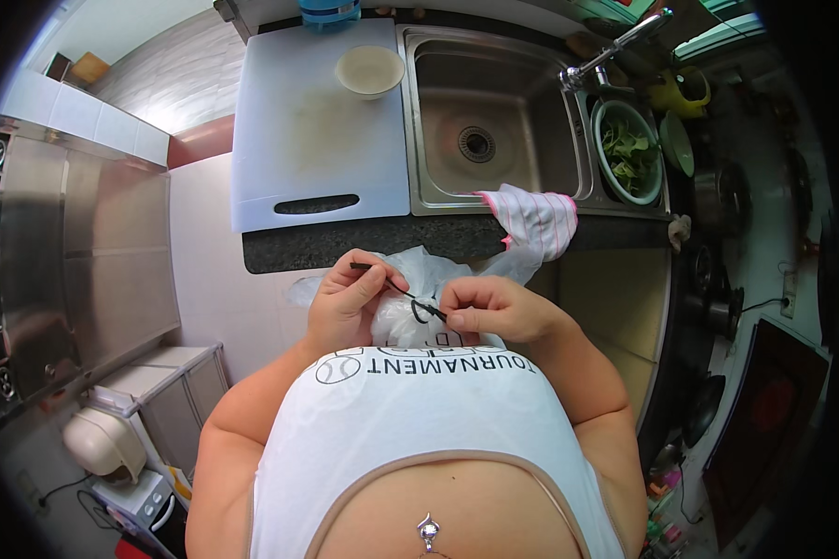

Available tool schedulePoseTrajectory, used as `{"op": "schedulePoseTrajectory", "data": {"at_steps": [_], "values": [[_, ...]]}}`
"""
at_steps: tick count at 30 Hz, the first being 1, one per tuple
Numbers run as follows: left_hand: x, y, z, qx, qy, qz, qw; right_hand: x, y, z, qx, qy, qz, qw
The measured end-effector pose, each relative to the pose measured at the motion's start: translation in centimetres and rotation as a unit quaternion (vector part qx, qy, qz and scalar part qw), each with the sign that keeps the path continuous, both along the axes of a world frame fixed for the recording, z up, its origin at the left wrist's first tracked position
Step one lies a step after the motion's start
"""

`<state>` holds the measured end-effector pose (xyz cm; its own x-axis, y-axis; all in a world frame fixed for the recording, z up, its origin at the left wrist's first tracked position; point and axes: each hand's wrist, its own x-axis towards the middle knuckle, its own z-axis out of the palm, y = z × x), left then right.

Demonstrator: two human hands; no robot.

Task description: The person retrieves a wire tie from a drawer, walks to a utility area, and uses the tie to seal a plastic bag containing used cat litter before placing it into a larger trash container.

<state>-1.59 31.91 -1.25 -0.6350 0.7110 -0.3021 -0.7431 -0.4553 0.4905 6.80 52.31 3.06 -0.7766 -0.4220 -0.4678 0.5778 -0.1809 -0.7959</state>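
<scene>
A translucent plastic bag [419, 269] is gathered up in front of my chest, below the counter's edge. Around its neck runs a thin black tie [420, 311], looped and crossed at the front. My left hand [353, 293] pinches one end of the tie between thumb and fingers, and the free tip sticks out past the thumb. The fingers of my right hand [500, 307] are closed on the tie's other end, close to the loop. What the bag holds cannot be made out, and its lower part is hidden by my shirt.
A white cutting board [273, 140] lies on the dark counter [363, 244], with a pale bowl [370, 72] on it. Right of it is a steel sink [531, 140] with a faucet [619, 49]. A striped cloth [538, 223] hangs over the front edge. Leafy greens [629, 157] fill a basin [607, 178].
</scene>
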Motion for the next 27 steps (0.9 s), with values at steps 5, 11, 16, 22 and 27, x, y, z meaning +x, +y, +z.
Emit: {"op": "schedulePoseTrajectory", "data": {"at_steps": [5,11,16,22,27], "values": [[0.0,-0.1,0.1,-0.037,-0.033,0.015,0.999,0.6,0.0,0.5,0.045,0.000,-0.042,0.998],[-0.8,0.2,0.9,0.011,-0.020,-0.035,0.999,-1.1,-1.9,0.1,-0.032,0.003,-0.238,0.971],[-0.9,-0.1,-0.4,0.085,-0.021,-0.029,0.996,-1.3,-2.6,-0.9,-0.210,-0.078,-0.262,0.939],[-0.8,-0.2,-1.0,0.056,-0.070,0.025,0.996,-1.3,-1.5,-0.6,0.426,0.299,-0.062,0.852],[-0.8,-0.6,-1.4,0.073,-0.043,-0.022,0.996,-1.2,0.0,0.1,0.280,0.149,-0.167,0.934]]}}
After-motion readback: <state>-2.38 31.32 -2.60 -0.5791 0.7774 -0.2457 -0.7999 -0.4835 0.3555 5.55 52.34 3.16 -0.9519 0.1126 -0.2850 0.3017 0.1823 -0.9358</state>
